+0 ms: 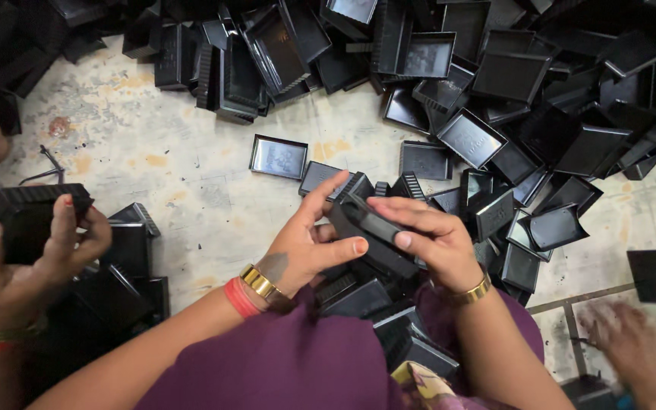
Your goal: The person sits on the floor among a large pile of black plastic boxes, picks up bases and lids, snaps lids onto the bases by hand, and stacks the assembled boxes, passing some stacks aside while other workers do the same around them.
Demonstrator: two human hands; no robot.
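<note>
Both my hands hold a small stack of black plastic trays just above my lap. My left hand grips the stack from the left, thumb on top and fingers spread upward. My right hand lies over its right side, fingers pointing left across the top tray. Both wrists wear gold bangles, and the left also has a red band. More black trays lie on my purple clothing under the hands.
A big heap of black rectangular trays covers the far and right floor. A single tray lies alone on the pale stone floor. Another person's hands at left hold a black stack. A blurred hand shows at lower right.
</note>
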